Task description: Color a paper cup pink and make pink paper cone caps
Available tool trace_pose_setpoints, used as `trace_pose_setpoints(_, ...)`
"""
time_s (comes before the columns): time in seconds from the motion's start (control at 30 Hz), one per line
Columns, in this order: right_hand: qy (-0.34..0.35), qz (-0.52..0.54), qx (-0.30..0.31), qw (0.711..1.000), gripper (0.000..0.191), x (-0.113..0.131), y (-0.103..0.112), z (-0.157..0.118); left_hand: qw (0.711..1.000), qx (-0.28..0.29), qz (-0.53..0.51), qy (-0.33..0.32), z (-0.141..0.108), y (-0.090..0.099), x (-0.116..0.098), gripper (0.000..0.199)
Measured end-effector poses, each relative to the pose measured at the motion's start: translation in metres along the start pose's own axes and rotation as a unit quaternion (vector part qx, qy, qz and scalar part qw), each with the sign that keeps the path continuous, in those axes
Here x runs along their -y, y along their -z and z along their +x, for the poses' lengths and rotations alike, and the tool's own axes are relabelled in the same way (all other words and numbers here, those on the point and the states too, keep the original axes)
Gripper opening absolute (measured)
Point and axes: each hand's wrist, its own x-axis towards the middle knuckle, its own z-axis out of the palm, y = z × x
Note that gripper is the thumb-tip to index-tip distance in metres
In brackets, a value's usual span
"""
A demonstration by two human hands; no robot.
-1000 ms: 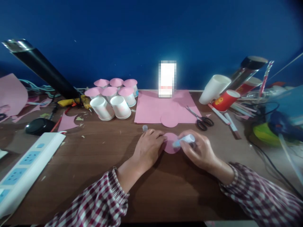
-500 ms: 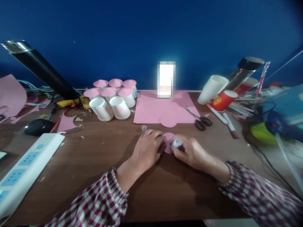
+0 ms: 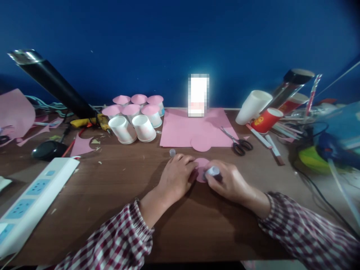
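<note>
A small pink paper circle [image 3: 200, 165] lies on the brown table between my two hands. My left hand [image 3: 177, 173] is closed at its left edge, fingers bent together and holding it down; the fingertips are partly hidden. In my right hand [image 3: 229, 176] is a glue stick [image 3: 213, 171], gripped in a tilted position with its lower end against the paper circle. What looks like its small translucent cap [image 3: 172, 152] stands on the table just beyond my left hand.
Pink paper sheets [image 3: 180, 127] carry another pink circle [image 3: 201, 143], with scissors [image 3: 239, 144] at their right edge. White paper cups [image 3: 144, 128], several topped with pink cones [image 3: 152, 109], stand back left. A power strip [image 3: 36, 202] lies left; a red cup [image 3: 268, 120] lies right.
My right hand and the glue stick have shifted slightly to the right over the paper circle. My left hand stays on the paper. The whole view has turned slightly.
</note>
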Motion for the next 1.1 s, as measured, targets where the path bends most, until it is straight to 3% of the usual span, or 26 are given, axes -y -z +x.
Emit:
trace_pose_setpoints(0.17,-0.024,0.031,0.03,0.999,0.004,-0.003,0.003,0.0,1.0,0.001,-0.003,0.003,0.0,0.0,0.0,0.026)
trace_pose_setpoints(0.3,-0.071,0.142,-0.056,0.986,0.007,-0.005,0.007,-0.003,1.0,0.002,-0.005,0.008,0.0,0.0,0.0,0.026)
trace_pose_setpoints(0.4,-0.069,0.148,-0.094,0.982,0.007,-0.006,0.009,-0.004,1.0,0.003,-0.005,0.008,0.0,0.0,-0.001,0.025)
trace_pose_setpoints(0.53,-0.041,0.089,-0.025,0.995,0.008,-0.005,0.006,-0.004,1.0,0.003,-0.003,0.006,0.0,0.0,0.0,0.025)
trace_pose_setpoints(0.73,0.061,0.007,0.061,0.996,0.016,0.001,0.006,0.0,1.0,0.0,0.002,0.005,0.0,-0.001,0.0,0.024)
trace_pose_setpoints(0.8,0.042,0.035,0.058,0.997,0.014,0.001,0.01,0.0,1.0,0.002,0.002,0.005,0.0,-0.001,-0.001,0.024)
trace_pose_setpoints(0.97,-0.035,0.124,-0.019,0.992,0.003,-0.005,0.013,-0.003,1.0,0.005,0.006,0.01,0.001,0.001,-0.002,0.026)
trace_pose_setpoints(1.1,-0.005,0.069,0.005,0.998,0.008,-0.003,0.006,-0.002,1.0,0.008,0.007,0.009,0.001,0.001,-0.001,0.024)
